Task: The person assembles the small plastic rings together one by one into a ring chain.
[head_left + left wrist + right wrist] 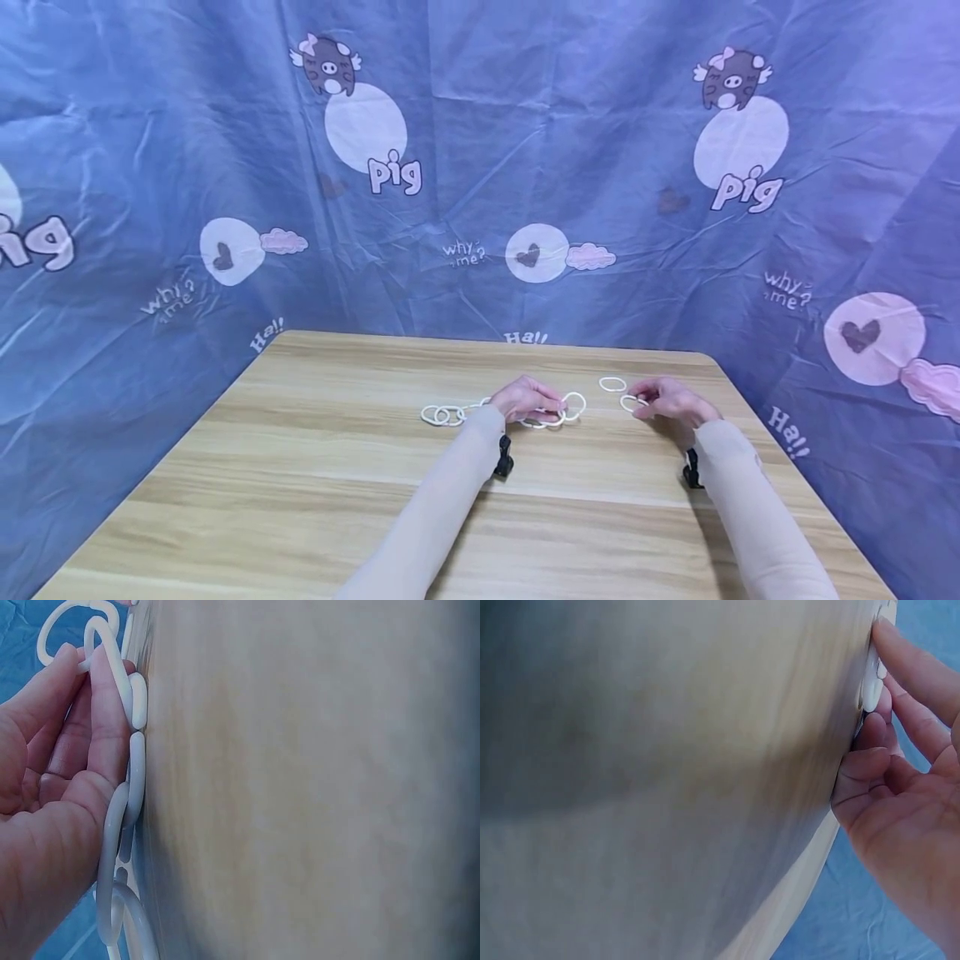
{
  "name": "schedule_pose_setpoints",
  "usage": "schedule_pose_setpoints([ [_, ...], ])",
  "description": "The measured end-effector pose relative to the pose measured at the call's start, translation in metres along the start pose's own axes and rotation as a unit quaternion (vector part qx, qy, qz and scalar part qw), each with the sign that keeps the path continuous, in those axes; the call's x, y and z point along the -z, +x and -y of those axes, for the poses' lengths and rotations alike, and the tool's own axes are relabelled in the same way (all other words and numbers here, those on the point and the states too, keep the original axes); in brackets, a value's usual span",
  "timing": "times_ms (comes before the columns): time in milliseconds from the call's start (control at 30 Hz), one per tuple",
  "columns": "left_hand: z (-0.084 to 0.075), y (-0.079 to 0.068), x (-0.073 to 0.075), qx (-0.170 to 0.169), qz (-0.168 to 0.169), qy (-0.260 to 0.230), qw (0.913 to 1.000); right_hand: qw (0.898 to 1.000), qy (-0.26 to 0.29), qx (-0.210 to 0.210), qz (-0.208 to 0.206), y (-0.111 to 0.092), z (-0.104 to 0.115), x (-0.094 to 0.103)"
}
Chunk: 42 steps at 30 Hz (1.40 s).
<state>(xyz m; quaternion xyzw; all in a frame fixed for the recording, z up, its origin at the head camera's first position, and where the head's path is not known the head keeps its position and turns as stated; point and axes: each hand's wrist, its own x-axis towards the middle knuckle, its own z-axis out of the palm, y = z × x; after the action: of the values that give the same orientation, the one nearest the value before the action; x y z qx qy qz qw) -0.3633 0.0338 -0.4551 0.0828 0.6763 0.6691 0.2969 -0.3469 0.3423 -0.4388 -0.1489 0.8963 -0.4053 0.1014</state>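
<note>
A chain of white plastic links (424, 412) lies across the table, partly hidden behind my left hand (528, 400). Near its right end, that hand pinches the chain between thumb and fingertips, and the oval end link (584, 403) stands out past them. The left wrist view shows more joined links (136, 780) running along below the fingers, close against the tabletop. Farther right, my right hand (671, 400) holds a loose white link (622, 402) at the table surface, with thumb and fingers on either side of it. Its far side is covered by the fingers.
Another loose white link (612, 391) lies just beyond the right hand. The wooden table (300, 500) ends at blue printed cloth (480, 167) behind and at the sides. Black wrist straps (504, 458) show at both sleeves.
</note>
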Motion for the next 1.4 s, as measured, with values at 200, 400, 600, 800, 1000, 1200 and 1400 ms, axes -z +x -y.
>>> schedule_pose_setpoints([
  [200, 0.002, 0.0, 0.0, 0.0, 0.001, -0.001, 1.0, 1.0, -0.016, 0.019, 0.013, -0.001, 0.0, 0.0],
  [400, 0.002, 0.001, -0.002, -0.006, -0.005, -0.001, 1.0, 0.999, -0.01, 0.037, 0.019, -0.001, 0.001, -0.002],
  [600, 0.003, 0.0, -0.002, -0.002, -0.007, 0.003, 1.0, 0.999, 0.005, 0.034, 0.04, 0.003, 0.013, -0.013],
  [800, 0.001, 0.001, -0.001, 0.002, -0.004, -0.008, 1.0, 0.998, 0.048, 0.015, 0.041, 0.01, 0.022, -0.02],
  [1000, 0.0, 0.002, 0.0, 0.001, -0.004, -0.002, 1.0, 0.997, 0.052, 0.011, 0.055, 0.011, 0.028, -0.022],
  [1200, 0.0, 0.0, 0.0, 0.0, -0.001, -0.011, 0.9999, 0.996, -0.006, 0.019, 0.091, 0.013, 0.037, -0.026],
  [1400, 0.001, 0.001, 0.0, -0.002, 0.001, -0.012, 0.9999, 0.989, 0.025, 0.003, 0.145, 0.013, 0.044, -0.032],
])
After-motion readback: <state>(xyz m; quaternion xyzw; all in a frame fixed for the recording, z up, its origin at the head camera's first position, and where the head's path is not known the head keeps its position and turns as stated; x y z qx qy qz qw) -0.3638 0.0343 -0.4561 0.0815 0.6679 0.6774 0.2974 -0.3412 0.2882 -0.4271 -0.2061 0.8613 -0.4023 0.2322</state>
